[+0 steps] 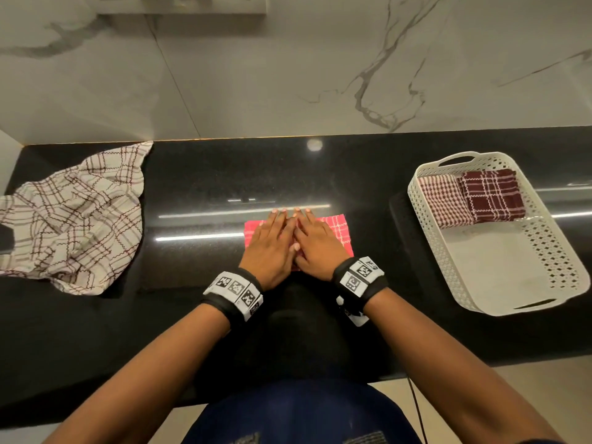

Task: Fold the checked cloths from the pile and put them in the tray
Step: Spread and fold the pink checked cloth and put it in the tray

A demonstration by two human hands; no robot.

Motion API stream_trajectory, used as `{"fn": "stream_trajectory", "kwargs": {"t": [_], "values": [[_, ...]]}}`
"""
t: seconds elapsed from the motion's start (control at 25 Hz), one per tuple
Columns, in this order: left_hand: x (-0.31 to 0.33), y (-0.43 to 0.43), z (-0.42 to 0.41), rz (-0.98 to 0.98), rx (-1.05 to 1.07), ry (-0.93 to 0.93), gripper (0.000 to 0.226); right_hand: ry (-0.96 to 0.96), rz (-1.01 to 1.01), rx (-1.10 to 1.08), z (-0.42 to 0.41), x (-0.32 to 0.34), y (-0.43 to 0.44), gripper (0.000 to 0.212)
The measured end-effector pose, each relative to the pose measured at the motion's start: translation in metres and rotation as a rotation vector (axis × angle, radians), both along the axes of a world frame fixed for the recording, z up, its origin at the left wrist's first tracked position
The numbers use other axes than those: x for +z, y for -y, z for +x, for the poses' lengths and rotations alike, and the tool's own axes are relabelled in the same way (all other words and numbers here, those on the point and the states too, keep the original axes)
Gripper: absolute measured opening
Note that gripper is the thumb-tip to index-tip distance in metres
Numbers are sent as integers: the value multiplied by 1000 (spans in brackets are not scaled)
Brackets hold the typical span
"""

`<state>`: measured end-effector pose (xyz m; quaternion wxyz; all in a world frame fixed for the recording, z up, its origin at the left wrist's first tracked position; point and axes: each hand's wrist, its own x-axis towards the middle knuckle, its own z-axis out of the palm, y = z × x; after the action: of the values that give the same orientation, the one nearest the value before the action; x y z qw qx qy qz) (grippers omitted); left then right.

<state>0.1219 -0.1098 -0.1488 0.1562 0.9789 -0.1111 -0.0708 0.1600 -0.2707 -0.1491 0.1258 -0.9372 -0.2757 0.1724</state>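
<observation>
While your left hand [272,248] and right hand [317,248] press flat-fingered on the folded red checked cloth [339,229], a one-sided lift may spring it open

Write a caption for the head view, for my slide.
The left hand and right hand press a folded red checked cloth flat; two folded cloths lie in the tray.

One head-worn view, forward and steeply down

The wide-angle lens sits close over the black surface [198,174], facing the marble wall [288,75]; the left hand [272,248] and right hand [317,246] fall at mid-frame; the cloth pile [73,216] lies at the left edge, the tray [493,267] at the right.
</observation>
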Motion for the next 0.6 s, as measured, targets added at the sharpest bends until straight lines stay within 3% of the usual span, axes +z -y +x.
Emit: {"fn": "stream_trajectory", "kwargs": {"t": [0.08,0.32,0.48,0.6], "values": [[-16,-6,-1,131,13,-139,73,-29,-136,37,0,-13,0,82],[-35,-22,-7,214,59,-155,90,-55,-205,-103,4,-23,45,107],[-30,-19,-4,197,76,-204,91,-109,-90,-271,5,-10,59,110],[-28,-15,-6,191,113,-249,93,-20,143,-577,-1,-5,53,106]]}}
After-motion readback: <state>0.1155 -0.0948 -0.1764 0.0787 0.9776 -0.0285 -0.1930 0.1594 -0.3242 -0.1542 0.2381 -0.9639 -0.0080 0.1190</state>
